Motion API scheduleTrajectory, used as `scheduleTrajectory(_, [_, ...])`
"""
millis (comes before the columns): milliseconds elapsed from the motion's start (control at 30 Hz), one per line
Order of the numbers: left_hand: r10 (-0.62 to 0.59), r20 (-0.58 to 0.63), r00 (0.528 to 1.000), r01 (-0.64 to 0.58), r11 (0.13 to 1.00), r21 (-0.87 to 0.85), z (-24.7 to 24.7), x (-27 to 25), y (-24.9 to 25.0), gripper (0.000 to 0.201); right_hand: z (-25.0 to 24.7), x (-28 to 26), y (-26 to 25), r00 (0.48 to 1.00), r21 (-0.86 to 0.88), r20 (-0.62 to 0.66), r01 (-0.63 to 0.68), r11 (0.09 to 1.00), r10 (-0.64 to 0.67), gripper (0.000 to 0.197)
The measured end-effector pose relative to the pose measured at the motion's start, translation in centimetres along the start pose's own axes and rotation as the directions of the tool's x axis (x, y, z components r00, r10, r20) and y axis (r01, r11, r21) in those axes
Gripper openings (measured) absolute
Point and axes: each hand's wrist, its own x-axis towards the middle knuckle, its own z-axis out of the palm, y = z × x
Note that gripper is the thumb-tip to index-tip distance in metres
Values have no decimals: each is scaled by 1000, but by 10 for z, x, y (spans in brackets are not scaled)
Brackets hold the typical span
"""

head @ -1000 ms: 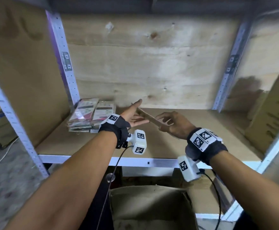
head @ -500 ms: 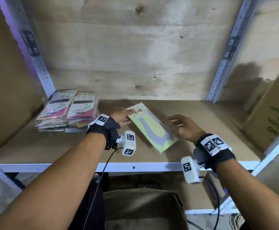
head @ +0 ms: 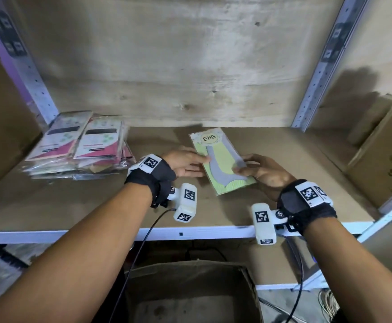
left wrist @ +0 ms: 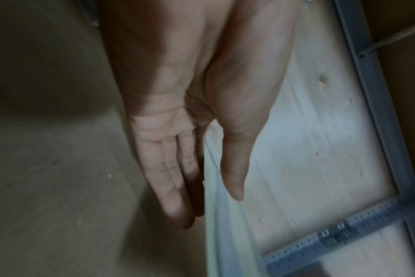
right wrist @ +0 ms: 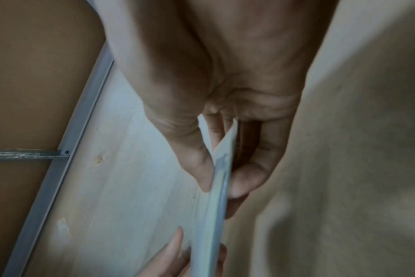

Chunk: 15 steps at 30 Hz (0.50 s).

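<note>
A flat green-and-yellow sock packet (head: 223, 162) marked "ENE" is held face up just above the brown shelf board (head: 97, 206). My left hand (head: 190, 163) holds its left edge, thumb on top and straight fingers underneath. My right hand (head: 248, 167) pinches the right edge, thumb on top. In the left wrist view the packet's edge (left wrist: 225, 234) runs between the thumb and fingers of the left hand (left wrist: 209, 209). In the right wrist view the right hand (right wrist: 222, 189) pinches the packet (right wrist: 216, 206), with the left hand's fingers (right wrist: 168, 256) at its far end.
A stack of pink-and-white packets (head: 78, 150) lies at the shelf's left rear. A cardboard box (head: 390, 155) stands at the right, beyond the metal upright (head: 323, 64). Plywood closes the back. An open cardboard box (head: 185, 292) sits below the white front rail (head: 190, 233).
The packet went from edge-on to flat and face up, then shifted right. Half a second ago only the left hand held it; now the right hand grips its right edge too.
</note>
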Motion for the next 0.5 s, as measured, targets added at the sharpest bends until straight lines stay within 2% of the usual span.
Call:
scheduleTrajectory(133, [-40, 134, 990, 25, 993, 114, 16, -9, -1, 31, -2, -3, 1, 996, 111, -78, -28, 993, 36, 46])
scheduleTrajectory(200, [-26, 152, 988, 7, 992, 129, 18, -9, 0, 43, -4, -4, 1, 995, 110, -88, -32, 993, 41, 46])
scheduleTrajectory(267, [-4, 132, 991, -14, 991, 131, 19, -9, 1, 44, -5, -5, 2, 995, 97, -87, -42, 994, 51, 47])
scheduleTrajectory(400, [19, 54, 998, -26, 991, 134, 20, -6, 1, 22, -9, -3, 4, 995, -51, -81, -57, 997, 52, 52])
scheduleTrajectory(500, [3, 0, 1000, -3, 991, 133, 25, -3, -1, 30, -12, 0, 6, 994, -136, -103, -58, 989, 45, 59])
